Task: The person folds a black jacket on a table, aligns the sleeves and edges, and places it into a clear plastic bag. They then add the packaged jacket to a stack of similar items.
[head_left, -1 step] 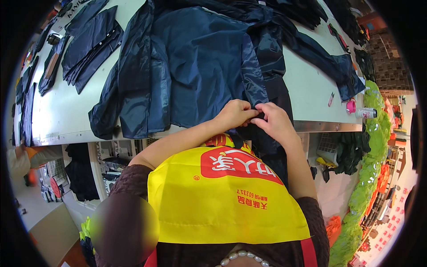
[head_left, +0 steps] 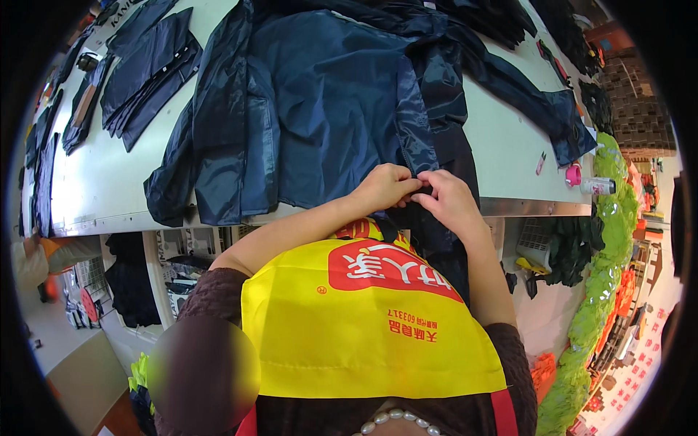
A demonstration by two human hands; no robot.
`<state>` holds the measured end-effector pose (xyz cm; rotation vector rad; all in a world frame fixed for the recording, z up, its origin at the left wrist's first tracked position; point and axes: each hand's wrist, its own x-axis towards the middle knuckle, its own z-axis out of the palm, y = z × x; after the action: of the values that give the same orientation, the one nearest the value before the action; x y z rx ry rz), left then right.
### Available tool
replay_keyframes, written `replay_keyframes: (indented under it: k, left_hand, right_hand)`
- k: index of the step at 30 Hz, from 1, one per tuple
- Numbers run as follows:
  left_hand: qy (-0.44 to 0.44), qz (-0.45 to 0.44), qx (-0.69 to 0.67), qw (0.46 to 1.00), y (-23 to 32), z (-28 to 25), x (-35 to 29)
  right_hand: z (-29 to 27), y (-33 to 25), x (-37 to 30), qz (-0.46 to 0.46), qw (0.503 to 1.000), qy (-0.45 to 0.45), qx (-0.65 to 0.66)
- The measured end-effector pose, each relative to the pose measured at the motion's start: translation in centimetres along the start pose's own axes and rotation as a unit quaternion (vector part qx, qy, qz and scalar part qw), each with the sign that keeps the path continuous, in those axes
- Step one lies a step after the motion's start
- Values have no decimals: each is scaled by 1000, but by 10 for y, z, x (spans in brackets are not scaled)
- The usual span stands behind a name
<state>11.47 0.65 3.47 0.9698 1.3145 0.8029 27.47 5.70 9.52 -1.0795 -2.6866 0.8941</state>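
A dark navy jacket [head_left: 327, 109] lies spread open on the white table, its inner side up and its sleeves out to the left and right. At the lower end of its right front edge, by the zipper, my left hand [head_left: 385, 186] and my right hand [head_left: 449, 200] meet with fingertips almost touching. Both are closed in a pinch on the jacket's edge. The exact bit of cloth or zipper between the fingers is hidden. Part of the right front hangs over the table's near edge.
Folded dark garments [head_left: 149, 80] lie on the white table [head_left: 94, 192] at the left. A pink roll [head_left: 573, 174] and a small bottle [head_left: 600, 186] sit near its right edge, beside bright green bundled material [head_left: 611, 247]. Beneath the table stands a white basket [head_left: 534, 243].
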Motion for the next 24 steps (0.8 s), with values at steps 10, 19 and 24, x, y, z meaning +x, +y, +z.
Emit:
replay_keyframes:
  k: [10,19,24]
  left_hand:
    - [-27,-24,-67,997,-6,-2,6]
    - [102,78,121,984,-15,-6,8]
    - [144,168,302,927,-2,-6,4]
  right_hand:
    - [13,9,-8,-49,996,67,-28]
    - [23,-5,-27,-99,975,-85,-177]
    - [-8,-4,4,-1,999,-28,21]
